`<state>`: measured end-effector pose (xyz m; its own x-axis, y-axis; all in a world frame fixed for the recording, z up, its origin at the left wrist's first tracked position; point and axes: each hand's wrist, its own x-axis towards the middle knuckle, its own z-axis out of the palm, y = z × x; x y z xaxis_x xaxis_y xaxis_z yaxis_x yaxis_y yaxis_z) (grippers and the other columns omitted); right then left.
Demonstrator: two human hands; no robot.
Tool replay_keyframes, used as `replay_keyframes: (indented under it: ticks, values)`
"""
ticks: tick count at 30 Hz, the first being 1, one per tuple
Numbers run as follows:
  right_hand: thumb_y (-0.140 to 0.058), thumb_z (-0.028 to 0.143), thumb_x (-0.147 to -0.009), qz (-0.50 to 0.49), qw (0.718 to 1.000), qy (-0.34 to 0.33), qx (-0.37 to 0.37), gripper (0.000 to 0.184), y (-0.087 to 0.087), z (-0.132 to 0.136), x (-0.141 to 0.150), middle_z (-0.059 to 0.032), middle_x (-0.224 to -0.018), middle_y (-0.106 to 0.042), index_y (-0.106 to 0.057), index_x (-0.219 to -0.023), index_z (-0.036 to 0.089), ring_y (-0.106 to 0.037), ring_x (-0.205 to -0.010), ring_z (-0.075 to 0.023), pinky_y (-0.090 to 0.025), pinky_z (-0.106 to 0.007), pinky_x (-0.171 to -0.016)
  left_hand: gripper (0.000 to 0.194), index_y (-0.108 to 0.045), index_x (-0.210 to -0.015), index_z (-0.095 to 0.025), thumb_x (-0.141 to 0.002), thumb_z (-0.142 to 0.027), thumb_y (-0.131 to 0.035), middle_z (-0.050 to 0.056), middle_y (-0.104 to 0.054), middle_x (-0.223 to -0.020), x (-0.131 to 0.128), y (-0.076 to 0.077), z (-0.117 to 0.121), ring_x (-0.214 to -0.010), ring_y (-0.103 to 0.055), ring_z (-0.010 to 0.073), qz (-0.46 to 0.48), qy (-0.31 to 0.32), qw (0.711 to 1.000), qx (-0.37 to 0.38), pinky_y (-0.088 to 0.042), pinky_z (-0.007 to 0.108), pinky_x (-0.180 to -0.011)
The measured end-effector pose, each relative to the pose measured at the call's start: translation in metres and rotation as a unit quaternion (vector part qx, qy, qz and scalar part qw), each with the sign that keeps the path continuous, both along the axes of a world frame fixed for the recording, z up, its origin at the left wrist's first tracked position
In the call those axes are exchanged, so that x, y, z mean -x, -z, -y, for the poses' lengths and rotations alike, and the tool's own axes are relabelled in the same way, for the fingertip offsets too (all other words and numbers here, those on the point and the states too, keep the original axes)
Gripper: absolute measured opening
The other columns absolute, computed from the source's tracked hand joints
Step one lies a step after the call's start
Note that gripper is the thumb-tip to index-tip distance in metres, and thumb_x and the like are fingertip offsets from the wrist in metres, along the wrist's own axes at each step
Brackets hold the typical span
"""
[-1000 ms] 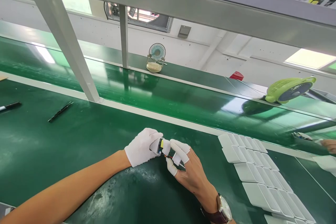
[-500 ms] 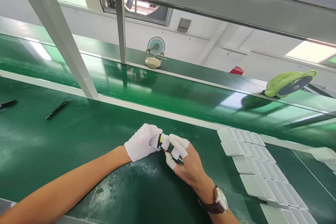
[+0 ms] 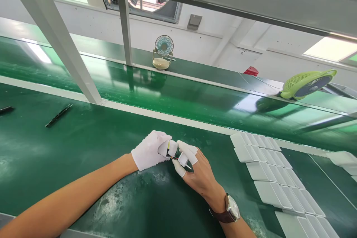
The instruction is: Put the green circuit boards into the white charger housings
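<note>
My left hand (image 3: 149, 150), in a white glove, is closed around a small white part with a dark face and a yellow spot (image 3: 170, 149), held just above the green work surface (image 3: 83, 148). My right hand (image 3: 196, 173) wears white finger cots and a wristwatch. Its fingertips pinch the same small part from the right side. A thin red wire shows beneath the part, between the two hands.
Rows of overlapping white plastic shells (image 3: 267, 171) lie to the right. A black tool (image 3: 58, 115) rests at the left. A shiny green conveyor belt (image 3: 181, 100) runs behind, with a small blue fan (image 3: 163, 54) and a green fan (image 3: 306, 85) beyond it. A slanted metal post (image 3: 64, 48) stands at the left.
Both hands stay together on the small part and have drifted slightly left and up in view. The fingers turned the part a little, hiding most of its yellow spot.
</note>
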<state>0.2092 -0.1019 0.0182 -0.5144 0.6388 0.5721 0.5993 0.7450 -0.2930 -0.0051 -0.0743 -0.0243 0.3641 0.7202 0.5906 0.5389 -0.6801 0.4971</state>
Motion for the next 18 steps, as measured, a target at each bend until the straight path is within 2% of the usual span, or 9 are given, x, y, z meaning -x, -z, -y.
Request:
replay_keyframes:
  ticks: [3, 5, 7, 10, 12, 14, 16, 18]
  values:
    - [-0.065, 0.026, -0.090, -0.032, 0.999, 0.021, 0.020, 0.057, 0.000, 0.001, -0.001, -0.0079, -0.096, -0.071, -0.043, -0.143, 0.024, -0.069, -0.094, -0.0254, -0.060, -0.042, -0.083, 0.057, -0.055, -0.124, -0.021, -0.072, -0.034, -0.076, 0.010, -0.068, -0.107, 0.000, -0.007, 0.002, -0.102, -0.065, 0.0276, -0.007, 0.017, 0.999, 0.050, -0.053, 0.043, -0.088]
    - [-0.067, 0.033, -0.089, -0.058, 0.998, 0.025, 0.030, 0.058, 0.001, 0.002, -0.004, -0.0105, -0.102, -0.071, -0.045, -0.142, 0.022, -0.069, -0.094, -0.0262, -0.060, -0.043, -0.081, 0.050, -0.061, -0.117, -0.023, -0.071, -0.034, -0.077, 0.008, -0.069, -0.105, 0.001, -0.015, 0.004, -0.105, -0.064, 0.0292, -0.010, 0.017, 0.994, 0.103, -0.051, 0.045, -0.092]
    - [-0.060, 0.036, -0.094, -0.072, 0.996, 0.004, 0.051, 0.054, 0.001, 0.002, -0.006, -0.0122, -0.108, -0.069, -0.045, -0.143, 0.022, -0.069, -0.097, -0.0262, -0.060, -0.043, -0.082, 0.039, -0.068, -0.107, -0.024, -0.071, -0.036, -0.076, 0.006, -0.070, -0.102, 0.002, -0.023, 0.004, -0.104, -0.064, 0.0289, 0.008, 0.000, 0.982, 0.189, -0.051, 0.044, -0.091]
    - [-0.046, 0.024, -0.100, -0.088, 0.994, -0.013, 0.069, 0.041, 0.003, 0.000, -0.006, -0.0108, -0.114, -0.068, -0.048, -0.141, 0.025, -0.068, -0.101, -0.0227, -0.060, -0.040, -0.085, 0.033, -0.070, -0.102, -0.022, -0.073, -0.037, -0.077, 0.004, -0.071, -0.096, 0.004, -0.032, 0.003, -0.093, -0.067, 0.0247, 0.094, -0.012, 0.931, 0.353, -0.054, 0.038, -0.083]
    - [-0.048, 0.017, -0.098, -0.093, 0.994, 0.003, 0.052, 0.043, 0.005, -0.001, -0.003, -0.0100, -0.118, -0.067, -0.051, -0.140, 0.028, -0.067, -0.106, -0.0218, -0.060, -0.039, -0.090, 0.037, -0.068, -0.105, -0.020, -0.071, -0.033, -0.078, 0.003, -0.072, -0.095, 0.005, -0.033, 0.002, -0.090, -0.068, 0.0228, 0.177, 0.012, 0.878, 0.444, -0.054, 0.038, -0.085]
    - [-0.054, 0.017, -0.096, -0.074, 0.996, 0.007, 0.040, 0.047, 0.007, -0.002, 0.001, -0.0106, -0.123, -0.065, -0.050, -0.142, 0.029, -0.066, -0.112, -0.0234, -0.059, -0.040, -0.095, 0.040, -0.065, -0.105, -0.018, -0.068, -0.028, -0.081, 0.004, -0.073, -0.096, 0.007, -0.031, 0.001, -0.093, -0.069, 0.0229, 0.241, 0.047, 0.833, 0.496, -0.053, 0.039, -0.089]
    - [-0.057, 0.021, -0.095, -0.045, 0.998, -0.006, 0.043, 0.051, 0.010, -0.002, 0.004, -0.0112, -0.127, -0.064, -0.047, -0.145, 0.030, -0.064, -0.117, -0.0248, -0.059, -0.041, -0.098, 0.044, -0.064, -0.104, -0.017, -0.066, -0.026, -0.083, 0.005, -0.072, -0.097, 0.008, -0.028, 0.001, -0.094, -0.068, 0.0240, 0.254, 0.076, 0.817, 0.512, -0.053, 0.041, -0.089]
    - [-0.057, 0.021, -0.096, -0.026, 0.999, -0.021, 0.041, 0.053, 0.012, -0.001, 0.006, -0.0109, -0.129, -0.063, -0.045, -0.146, 0.031, -0.064, -0.117, -0.0246, -0.059, -0.041, -0.097, 0.051, -0.062, -0.109, -0.018, -0.065, -0.027, -0.085, 0.005, -0.071, -0.099, 0.009, -0.025, 0.002, -0.095, -0.067, 0.0245, 0.235, 0.091, 0.827, 0.503, -0.052, 0.042, -0.089]
